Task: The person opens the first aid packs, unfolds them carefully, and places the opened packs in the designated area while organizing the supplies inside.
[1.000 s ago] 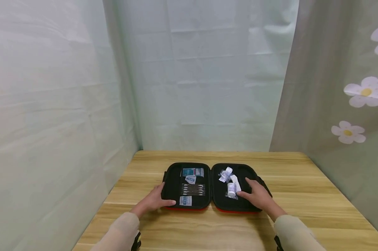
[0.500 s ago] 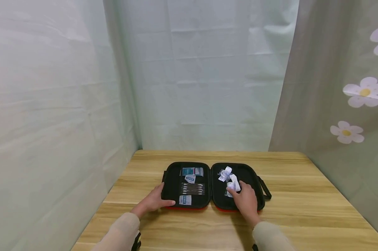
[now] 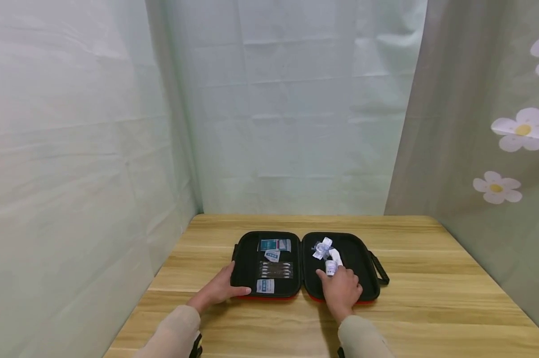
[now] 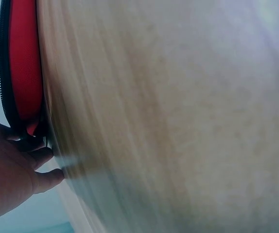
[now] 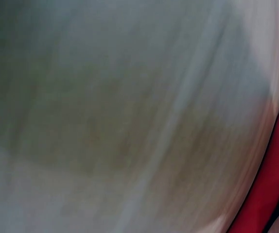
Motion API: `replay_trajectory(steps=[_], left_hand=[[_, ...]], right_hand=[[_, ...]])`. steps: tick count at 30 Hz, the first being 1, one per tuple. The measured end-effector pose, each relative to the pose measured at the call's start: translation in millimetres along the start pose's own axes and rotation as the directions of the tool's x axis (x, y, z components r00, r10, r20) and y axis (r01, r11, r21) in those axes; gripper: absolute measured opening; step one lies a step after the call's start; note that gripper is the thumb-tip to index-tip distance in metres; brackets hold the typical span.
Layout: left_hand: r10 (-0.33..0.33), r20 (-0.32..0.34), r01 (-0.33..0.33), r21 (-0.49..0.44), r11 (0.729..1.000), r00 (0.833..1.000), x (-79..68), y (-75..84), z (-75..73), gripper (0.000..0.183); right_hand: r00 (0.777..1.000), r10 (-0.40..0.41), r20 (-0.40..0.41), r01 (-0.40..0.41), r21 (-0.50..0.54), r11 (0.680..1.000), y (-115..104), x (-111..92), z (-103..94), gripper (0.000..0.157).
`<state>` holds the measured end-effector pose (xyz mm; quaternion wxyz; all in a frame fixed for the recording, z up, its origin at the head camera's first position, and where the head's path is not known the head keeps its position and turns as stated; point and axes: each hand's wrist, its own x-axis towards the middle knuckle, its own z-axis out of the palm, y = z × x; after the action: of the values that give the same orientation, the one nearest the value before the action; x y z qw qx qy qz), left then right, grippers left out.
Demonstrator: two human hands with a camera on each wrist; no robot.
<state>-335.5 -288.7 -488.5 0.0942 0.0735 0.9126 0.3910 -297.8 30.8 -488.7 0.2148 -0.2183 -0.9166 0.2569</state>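
Observation:
A black-lined case with a red shell [image 4: 25, 58] lies unfolded on the table, zip rim facing up. My left hand [image 3: 219, 287] rests on its left front corner, thumb along the front rim and fingers by the outer side. My right hand [image 3: 342, 291] is over the front of the right half, thumb spread to the left and the other fingers bent. Right at these fingers is a small white bottle [image 3: 331, 267], its lower part hidden by the hand. I cannot tell what the right fingers hold. Beyond are a white strip [image 3: 336, 256] and a clear wrapped item [image 3: 323, 248].
In the case's left half sit a teal-and-white packet [image 3: 275, 245], a small sachet [image 3: 272, 255], a clear pack of cotton swabs [image 3: 275, 270] and another sachet [image 3: 265, 286]. A black strap [image 3: 380, 271] sticks out on the right. Pale curtains [image 3: 296, 124] surround the wooden table [image 3: 408, 268].
My right hand has come from the case's right side leftward and then toward me, over the front of the right half beside the bottle. My left hand has stayed in place.

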Motion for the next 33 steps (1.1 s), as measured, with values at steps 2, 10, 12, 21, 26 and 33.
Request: replay_trajectory(steps=[2, 10, 12, 21, 26, 33], left_hand=[[0.007, 0.001, -0.007, -0.006, 1.0, 1.0, 0.4, 0.2, 0.9, 0.111], [0.016, 0.006, -0.016, -0.029, 0.999, 1.0, 1.3, 2.3, 1.9, 0.111], [0.025, 0.006, -0.025, -0.037, 0.999, 1.0, 1.8, 1.9, 2.2, 0.11], [0.014, 0.001, -0.014, -0.028, 1.0, 1.0, 0.6, -1.5, 2.2, 0.111], [0.024, 0.006, -0.024, -0.03, 0.999, 1.0, 0.4, -1.8, 1.3, 0.111], [0.064, 0.011, -0.064, -0.044, 0.997, 0.998, -1.3, -3.1, 1.6, 0.108]], right_hand=[[1.0, -0.005, 0.003, 0.005, -0.02, 1.0, 1, 1, 0.1, 0.054], [0.999, -0.032, -0.006, 0.032, 0.001, 0.999, 6, 1, -1.3, 0.032], [0.998, -0.048, -0.029, 0.049, 0.019, 0.999, 7, 0, -0.9, 0.027], [0.976, -0.198, -0.096, 0.209, 0.127, 0.97, 8, 4, -0.6, 0.031], [0.976, -0.215, -0.037, 0.218, 0.188, 0.958, 6, 19, -11.3, 0.034], [0.965, -0.261, 0.033, 0.247, 0.22, 0.944, 14, 42, -23.1, 0.038]])
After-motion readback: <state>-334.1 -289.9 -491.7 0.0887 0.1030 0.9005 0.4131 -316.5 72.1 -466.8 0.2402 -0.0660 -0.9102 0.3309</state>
